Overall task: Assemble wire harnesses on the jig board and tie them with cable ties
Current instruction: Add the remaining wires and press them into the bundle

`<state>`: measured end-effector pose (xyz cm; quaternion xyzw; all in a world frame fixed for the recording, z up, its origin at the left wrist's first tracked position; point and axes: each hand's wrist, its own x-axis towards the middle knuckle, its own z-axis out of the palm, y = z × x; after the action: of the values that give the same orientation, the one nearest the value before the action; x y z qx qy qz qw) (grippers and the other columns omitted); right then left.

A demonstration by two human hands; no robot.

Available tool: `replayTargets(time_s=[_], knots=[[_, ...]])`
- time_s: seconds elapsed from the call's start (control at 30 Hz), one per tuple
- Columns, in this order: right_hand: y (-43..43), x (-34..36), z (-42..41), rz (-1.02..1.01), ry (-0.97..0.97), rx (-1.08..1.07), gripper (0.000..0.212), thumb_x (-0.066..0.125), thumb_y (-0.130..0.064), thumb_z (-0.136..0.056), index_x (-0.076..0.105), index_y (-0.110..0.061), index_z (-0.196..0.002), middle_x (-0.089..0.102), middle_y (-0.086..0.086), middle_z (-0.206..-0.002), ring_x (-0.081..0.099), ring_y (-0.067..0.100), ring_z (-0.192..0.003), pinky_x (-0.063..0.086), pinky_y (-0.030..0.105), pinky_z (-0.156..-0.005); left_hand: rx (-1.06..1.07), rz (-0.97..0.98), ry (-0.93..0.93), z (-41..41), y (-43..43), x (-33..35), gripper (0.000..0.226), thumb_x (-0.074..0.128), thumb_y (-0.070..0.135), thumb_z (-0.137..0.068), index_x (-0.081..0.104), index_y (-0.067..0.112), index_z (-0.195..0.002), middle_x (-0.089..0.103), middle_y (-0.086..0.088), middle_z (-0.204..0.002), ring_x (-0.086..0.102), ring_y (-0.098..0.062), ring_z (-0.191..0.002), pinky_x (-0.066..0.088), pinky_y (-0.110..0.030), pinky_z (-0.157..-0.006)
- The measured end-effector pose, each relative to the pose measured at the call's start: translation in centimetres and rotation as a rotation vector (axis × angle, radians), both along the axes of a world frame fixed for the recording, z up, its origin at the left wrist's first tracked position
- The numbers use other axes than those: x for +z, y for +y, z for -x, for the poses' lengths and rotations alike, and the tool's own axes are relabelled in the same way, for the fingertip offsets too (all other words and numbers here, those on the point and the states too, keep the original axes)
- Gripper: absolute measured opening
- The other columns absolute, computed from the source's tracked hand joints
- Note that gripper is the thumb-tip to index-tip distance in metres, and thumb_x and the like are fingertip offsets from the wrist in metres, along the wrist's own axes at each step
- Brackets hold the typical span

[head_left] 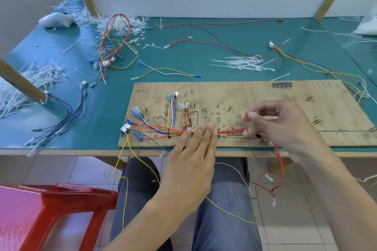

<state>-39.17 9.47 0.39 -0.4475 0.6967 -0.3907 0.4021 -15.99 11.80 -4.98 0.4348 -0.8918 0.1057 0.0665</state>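
Our left hand (189, 161) is flat, straight fingers pressing the red wire bundle (161, 128) onto the scribbled plywood jig board (265, 96); our right hand (285, 126) pinches a loose red wire (279, 159) just beside; the pile of white plastic cable ties (242, 63) lies behind the board.

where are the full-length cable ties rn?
Head view, right of centre: the full-length cable ties lie on the green mat just beyond the jig board's far edge, ahead of the right hand.

Dk grey-blue trousers (224, 222), bare forearms (152, 217)
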Motion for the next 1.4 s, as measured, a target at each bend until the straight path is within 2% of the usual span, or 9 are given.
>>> replayTargets(time_s=[0.1,0.27,0.57,0.77,0.87,1.0,1.17,1.3,1.4], knots=[[-2.2,-0.5,-1.2,0.057,0.208,-0.021,0.014,0.069,-0.02,-0.101,0.074,-0.017,-0.088,0.078,-0.004,-0.074,0.076,0.014,-0.058,0.05,0.026,-0.048,0.013,0.006,-0.065,0.5,0.1,0.3,0.068,0.065,0.03,-0.093,0.048,0.004,-0.153,0.049,-0.014,-0.158,0.046,-0.029,-0.146,0.031,-0.048,-0.126],[-5.3,-1.5,-2.8,0.052,0.396,0.04,0.019,0.064,-0.022,-0.102,0.071,-0.019,-0.085,0.068,-0.006,-0.049,0.069,0.003,-0.049,0.048,0.011,-0.054,0.003,0.035,-0.114,0.4,-0.1,0.6,0.072,0.068,0.032,-0.089,0.05,0.003,-0.152,0.05,-0.015,-0.157,0.048,-0.029,-0.145,0.037,-0.049,-0.122],[-5.8,-0.6,-2.8,-0.054,0.362,0.032,0.017,0.068,-0.016,-0.102,0.077,-0.016,-0.087,0.071,0.003,-0.054,0.067,0.016,-0.042,0.052,0.022,-0.042,0.018,-0.04,0.016,0.3,0.0,0.2,0.07,0.071,0.035,-0.088,0.054,0.006,-0.149,0.052,-0.011,-0.156,0.05,-0.027,-0.143,0.041,-0.052,-0.117],[-5.3,-0.3,-2.8,0.004,0.334,0.022,0.016,0.071,-0.003,-0.097,0.077,-0.011,-0.085,0.073,0.016,-0.07,0.068,0.018,-0.044,0.055,0.024,-0.041,0.11,-0.07,0.098,0.6,0.9,-0.1,0.074,0.057,0.045,-0.098,0.039,0.007,-0.159,0.03,-0.013,-0.168,0.028,-0.032,-0.155,0.023,-0.054,-0.123],[-5.1,-0.5,-2.5,0.037,0.366,0.032,0.015,0.073,-0.001,-0.095,0.075,-0.011,-0.084,0.071,0.012,-0.068,0.065,0.011,-0.041,0.052,0.023,-0.039,0.043,-0.042,0.192,2.0,2.2,-0.7,0.082,0.08,0.031,-0.077,0.049,0.014,-0.151,0.046,-0.016,-0.145,0.042,-0.037,-0.129,0.029,-0.046,-0.108],[-5.1,-0.9,-2.2,0.054,0.454,0.078,0.021,0.076,-0.001,-0.092,0.076,-0.017,-0.079,0.069,0.002,-0.054,0.066,0.016,-0.039,0.058,0.031,-0.044,-0.121,-0.038,0.187,4.0,3.5,-1.8,0.082,0.084,0.016,-0.057,0.059,0.021,-0.135,0.054,-0.006,-0.104,0.048,-0.029,-0.097,0.035,-0.038,-0.082],[-5.2,-0.9,-2.2,0.096,0.58,0.112,0.025,0.076,-0.001,-0.09,0.079,-0.023,-0.079,0.065,-0.013,-0.058,0.067,0.006,-0.049,0.055,0.023,-0.061,-0.131,-0.108,0.252,4.7,3.3,-1.8,0.054,0.084,0.008,-0.06,0.065,0.019,-0.11,0.057,0.003,-0.085,0.055,-0.02,-0.079,0.044,-0.031,-0.063],[-5.1,-0.9,-2.7,0.121,0.611,0.168,0.031,0.068,0.004,-0.089,0.081,-0.023,-0.084,0.074,-0.004,-0.089,0.071,0.019,-0.081,0.061,0.041,-0.078,-0.231,-0.152,0.275,3.9,3.9,-2.1,0.031,0.081,0.017,-0.076,0.061,0.021,-0.099,0.056,0.005,-0.083,0.053,-0.019,-0.076,0.041,-0.03,-0.061],[-5.0,-0.9,-3.2,0.169,0.625,0.201,0.03,0.065,0.004,-0.085,0.082,-0.021,-0.084,0.075,-0.004,-0.098,0.07,0.016,-0.09,0.061,0.041,-0.084,-0.192,-0.197,0.354,2.7,4.3,-2.2,0.016,0.077,0.015,-0.085,0.065,0.019,-0.094,0.057,0.004,-0.08,0.052,-0.019,-0.073,0.045,-0.031,-0.059]])
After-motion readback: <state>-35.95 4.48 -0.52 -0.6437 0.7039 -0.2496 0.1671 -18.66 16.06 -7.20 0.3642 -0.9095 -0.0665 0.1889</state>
